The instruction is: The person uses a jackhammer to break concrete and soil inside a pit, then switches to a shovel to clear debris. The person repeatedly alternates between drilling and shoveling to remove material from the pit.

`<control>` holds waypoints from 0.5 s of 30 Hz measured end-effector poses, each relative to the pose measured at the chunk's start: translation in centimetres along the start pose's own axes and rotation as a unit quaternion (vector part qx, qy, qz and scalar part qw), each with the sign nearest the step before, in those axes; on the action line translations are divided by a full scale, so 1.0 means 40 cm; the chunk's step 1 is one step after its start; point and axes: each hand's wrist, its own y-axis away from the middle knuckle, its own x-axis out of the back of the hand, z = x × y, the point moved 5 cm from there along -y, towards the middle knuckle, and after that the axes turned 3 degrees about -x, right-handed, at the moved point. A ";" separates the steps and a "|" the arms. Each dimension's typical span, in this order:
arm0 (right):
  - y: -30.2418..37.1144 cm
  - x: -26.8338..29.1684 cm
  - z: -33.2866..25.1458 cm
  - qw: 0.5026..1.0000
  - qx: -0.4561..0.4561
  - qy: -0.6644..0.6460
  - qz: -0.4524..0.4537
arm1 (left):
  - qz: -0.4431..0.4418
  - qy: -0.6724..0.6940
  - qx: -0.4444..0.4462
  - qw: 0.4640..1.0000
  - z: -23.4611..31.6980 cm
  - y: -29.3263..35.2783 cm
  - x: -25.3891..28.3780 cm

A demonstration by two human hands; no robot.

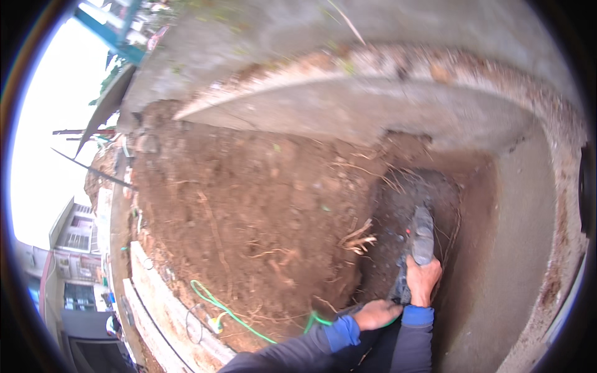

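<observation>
My right hand [424,278] is closed around a grey power tool [423,236]; its long rounded body stands out past my fingers over the dark pit floor. Lower and to the left, my left hand [377,314] is curled closed against the darker near end of the tool. What lies inside its fingers is hidden. A green cord [233,316] runs over the soil and passes behind my left wrist, with a green bit showing under that hand. Where the tool's working tip is, I cannot make out.
Concrete walls [528,236] bound the pit at the right and far side. Brown soil [261,205] with loose roots [359,239] rises on the left. Boards [165,304] edge the ground at the lower left, near a thin wire loop [194,324]. Buildings [78,261] stand beyond.
</observation>
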 end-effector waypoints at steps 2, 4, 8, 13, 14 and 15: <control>0.036 0.020 -0.018 1.000 0.010 0.010 0.008 | -0.023 0.099 0.236 0.966 0.031 0.091 0.009; 0.090 0.067 -0.054 0.999 0.024 0.035 0.030 | -0.074 0.206 0.232 0.948 0.095 0.161 0.035; 0.242 0.199 -0.185 0.999 -0.028 0.041 -0.013 | -0.094 0.264 0.270 0.921 0.257 0.334 0.063; 0.499 0.350 -0.521 0.986 0.079 0.068 -0.129 | -0.173 0.559 0.179 0.791 0.517 0.529 0.074; 0.552 0.374 -0.594 0.980 0.108 0.088 -0.145 | -0.153 0.636 0.133 0.745 0.550 0.565 0.105; 0.605 0.390 -0.663 0.970 0.140 0.094 -0.174 | -0.108 0.645 0.129 0.746 0.575 0.598 0.132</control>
